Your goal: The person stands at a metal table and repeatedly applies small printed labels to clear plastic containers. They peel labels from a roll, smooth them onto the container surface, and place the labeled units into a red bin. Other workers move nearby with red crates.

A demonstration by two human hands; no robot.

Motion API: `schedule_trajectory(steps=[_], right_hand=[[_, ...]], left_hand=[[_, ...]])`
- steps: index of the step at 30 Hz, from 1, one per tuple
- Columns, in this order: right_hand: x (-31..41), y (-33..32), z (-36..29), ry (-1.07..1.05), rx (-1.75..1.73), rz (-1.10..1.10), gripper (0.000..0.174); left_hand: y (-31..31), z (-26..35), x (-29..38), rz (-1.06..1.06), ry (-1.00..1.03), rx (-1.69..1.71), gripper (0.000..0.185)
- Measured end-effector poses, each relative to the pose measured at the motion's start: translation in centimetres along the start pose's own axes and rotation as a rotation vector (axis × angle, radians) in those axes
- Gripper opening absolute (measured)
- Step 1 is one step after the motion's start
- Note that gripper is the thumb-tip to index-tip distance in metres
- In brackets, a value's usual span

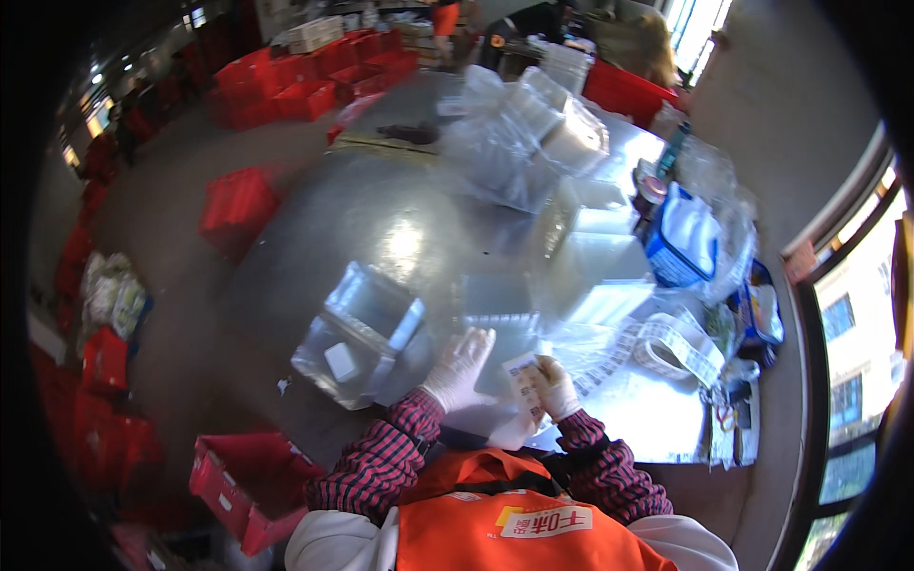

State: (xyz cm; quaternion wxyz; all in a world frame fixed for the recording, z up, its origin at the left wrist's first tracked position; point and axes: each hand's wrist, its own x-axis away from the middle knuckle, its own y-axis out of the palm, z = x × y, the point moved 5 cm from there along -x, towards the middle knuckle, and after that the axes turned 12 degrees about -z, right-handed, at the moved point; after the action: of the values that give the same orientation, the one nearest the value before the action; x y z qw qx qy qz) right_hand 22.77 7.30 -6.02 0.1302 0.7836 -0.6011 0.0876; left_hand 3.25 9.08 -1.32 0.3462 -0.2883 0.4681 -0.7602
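My left hand (457,371), in a pale thin glove, is spread flat with its thumb apart and holds nothing. It lies on or just over a clear plastic container (498,314) in front of me; contact is hard to tell. Gloved as well, my right hand (559,387) pinches a short strip of printed labels (525,385) close to my body. Left of my hands, another clear plastic container (375,307) stands with its lid hinged back. A white label (341,361) shows on it.
Stacked clear containers (596,257) rise on the metal table (343,214) at right, near a long coiled label strip (678,350) and a blue basket (682,239). Bagged containers (514,135) are farther back. A red crate (253,485) is at lower left. People are in the background.
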Motion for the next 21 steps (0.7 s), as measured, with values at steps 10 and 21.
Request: schedule_trajectory(steps=[10, 21], right_hand=[[-1.3, -0.5, 0.6, 0.039, 0.425, 0.061, 0.038], [-0.5, 2.2, -4.2, 0.238, 0.827, 0.222, 0.039]], left_hand=[[2.0, 1.3, -0.9, -0.054, -0.065, 0.056, 0.126], [3.8, 2.1, -0.1, 0.102, -0.05, -0.051, 0.108]])
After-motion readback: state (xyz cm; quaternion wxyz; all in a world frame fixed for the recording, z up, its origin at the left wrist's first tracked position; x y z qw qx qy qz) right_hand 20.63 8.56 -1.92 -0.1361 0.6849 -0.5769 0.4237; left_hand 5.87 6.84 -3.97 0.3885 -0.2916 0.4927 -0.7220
